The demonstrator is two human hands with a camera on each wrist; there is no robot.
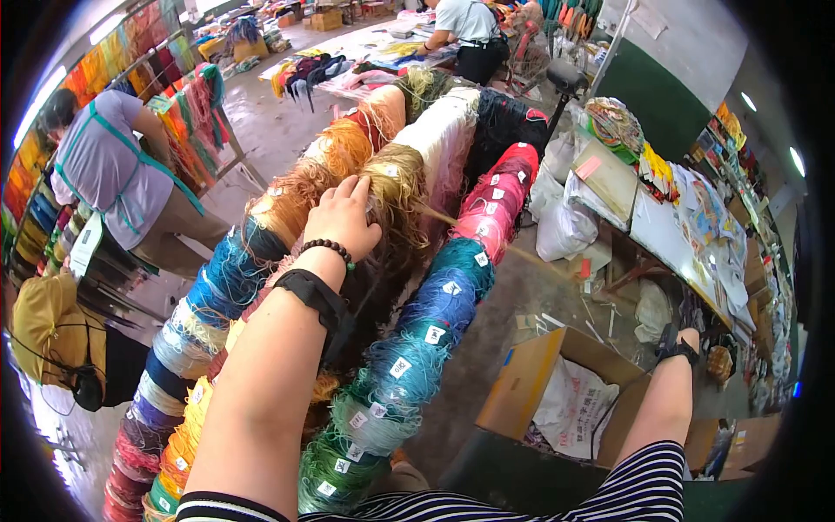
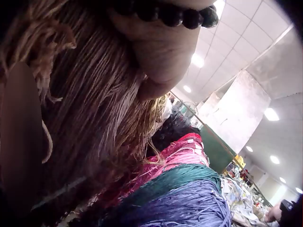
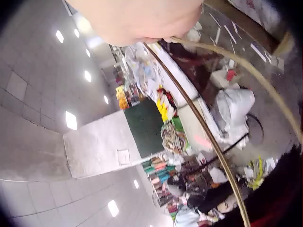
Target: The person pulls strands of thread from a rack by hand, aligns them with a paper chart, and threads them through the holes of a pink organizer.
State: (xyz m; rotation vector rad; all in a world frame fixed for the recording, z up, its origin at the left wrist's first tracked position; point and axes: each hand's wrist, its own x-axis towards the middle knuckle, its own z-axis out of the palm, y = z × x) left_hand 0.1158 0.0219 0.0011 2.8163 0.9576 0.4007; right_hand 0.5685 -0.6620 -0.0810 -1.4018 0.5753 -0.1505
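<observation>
My left hand [image 1: 344,217] rests on the olive-brown yarn [image 1: 396,174] of a long thread-covered rack, its fingers spread over the strands. In the left wrist view, that hand [image 2: 158,52] presses against hanging brown strands [image 2: 90,90]. A blurred tan strand [image 1: 522,252] stretches from the olive yarn toward the right. In the right wrist view, my right hand [image 3: 142,19] grips thread strands [image 3: 208,127] that trail down from it; its fingertips are hidden. Only a sliver of the right hand [image 1: 690,336] shows at the right in the head view.
Rows of coloured, labelled yarn [image 1: 400,365] run alongside. An open cardboard box [image 1: 513,383] holds a white bag. A cluttered table [image 1: 661,235] stands at right. One person [image 1: 130,165] bends at left; another [image 1: 470,35] stands by the far table.
</observation>
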